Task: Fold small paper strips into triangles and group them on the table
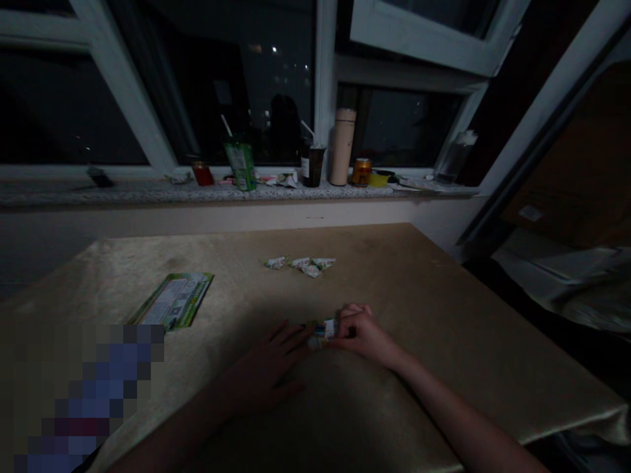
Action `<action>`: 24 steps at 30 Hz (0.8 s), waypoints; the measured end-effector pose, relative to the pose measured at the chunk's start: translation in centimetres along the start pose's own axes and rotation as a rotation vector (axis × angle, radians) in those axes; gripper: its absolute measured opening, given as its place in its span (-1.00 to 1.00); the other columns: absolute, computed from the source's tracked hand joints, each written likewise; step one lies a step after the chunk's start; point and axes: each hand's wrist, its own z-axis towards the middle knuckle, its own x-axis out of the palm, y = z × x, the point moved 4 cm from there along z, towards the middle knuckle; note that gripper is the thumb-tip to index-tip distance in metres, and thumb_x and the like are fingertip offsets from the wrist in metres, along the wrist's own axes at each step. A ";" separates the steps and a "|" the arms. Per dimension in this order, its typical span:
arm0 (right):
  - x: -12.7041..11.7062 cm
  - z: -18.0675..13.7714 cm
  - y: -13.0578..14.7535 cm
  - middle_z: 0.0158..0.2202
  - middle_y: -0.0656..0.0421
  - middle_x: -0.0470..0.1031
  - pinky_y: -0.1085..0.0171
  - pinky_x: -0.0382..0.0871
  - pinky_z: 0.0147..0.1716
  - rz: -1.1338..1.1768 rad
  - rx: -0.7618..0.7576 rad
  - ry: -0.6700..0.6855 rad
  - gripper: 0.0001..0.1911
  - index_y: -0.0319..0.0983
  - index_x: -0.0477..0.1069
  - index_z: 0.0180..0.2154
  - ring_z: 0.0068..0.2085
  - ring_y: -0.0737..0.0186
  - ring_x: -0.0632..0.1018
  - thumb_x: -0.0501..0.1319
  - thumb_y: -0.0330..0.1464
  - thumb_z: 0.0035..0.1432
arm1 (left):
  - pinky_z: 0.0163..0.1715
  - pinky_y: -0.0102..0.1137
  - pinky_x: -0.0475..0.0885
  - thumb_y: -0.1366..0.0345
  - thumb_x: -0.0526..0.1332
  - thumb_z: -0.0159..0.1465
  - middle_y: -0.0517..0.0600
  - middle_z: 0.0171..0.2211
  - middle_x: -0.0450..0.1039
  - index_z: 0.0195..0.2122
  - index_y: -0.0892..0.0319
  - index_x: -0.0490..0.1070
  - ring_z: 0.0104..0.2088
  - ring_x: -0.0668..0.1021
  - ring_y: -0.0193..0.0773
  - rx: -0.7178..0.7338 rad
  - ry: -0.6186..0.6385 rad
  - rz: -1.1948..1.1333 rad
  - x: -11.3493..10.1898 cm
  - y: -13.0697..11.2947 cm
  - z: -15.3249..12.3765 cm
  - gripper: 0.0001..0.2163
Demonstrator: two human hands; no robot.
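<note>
A small printed piece of paper, white with blue, yellow and green, lies on the table in front of me. My left hand rests flat with its fingers stretched out, the fingertips on the paper's left end. At the right end, my right hand has thumb and fingers closed on the paper's edge. Farther off lie several small folded paper triangles with a similar green and white print; one sits a little apart on the left. A green printed booklet or packet lies flat to the left.
A shiny gold-brown cloth covers the table. On the windowsill behind stand a green cup, a dark drink cup, a tall pink flask, an orange can and a red jar. Pixelation hides the lower left.
</note>
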 end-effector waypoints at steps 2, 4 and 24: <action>0.2 0.0 -0.2 -0.49 0.27 0.41 0.21 0.05 -0.18 -0.004 0.026 -0.018 -0.67 -0.25 0.35 -0.61 -0.30 0.27 0.41 0.36 -0.21 -0.01 | 0.24 -0.03 -0.07 0.08 0.12 0.29 0.01 0.32 -0.06 0.26 0.01 0.08 0.28 0.07 -0.02 0.004 0.010 -0.002 0.0 0.0 0.0 -0.48; 0.4 0.1 -0.5 -0.50 0.27 0.39 0.21 0.04 -0.20 -0.003 0.043 -0.027 -0.65 -0.25 0.36 -0.61 -0.31 0.28 0.40 0.35 -0.17 0.00 | 0.24 -0.02 -0.08 0.07 0.12 0.29 0.02 0.31 -0.04 0.28 0.02 0.03 0.28 0.07 -0.01 0.001 0.017 0.000 -0.1 0.0 0.0 -0.45; 1.1 -0.3 0.2 -0.40 0.19 0.43 0.22 0.01 -0.20 -0.190 -0.042 -0.002 -0.71 -0.23 0.37 -0.42 -0.25 0.25 0.38 0.09 -0.22 0.28 | 0.14 -0.13 0.18 0.21 0.08 0.31 0.04 0.09 0.33 0.14 0.10 0.22 0.07 0.37 -0.08 -0.205 -0.199 0.039 -0.5 0.6 0.1 -0.63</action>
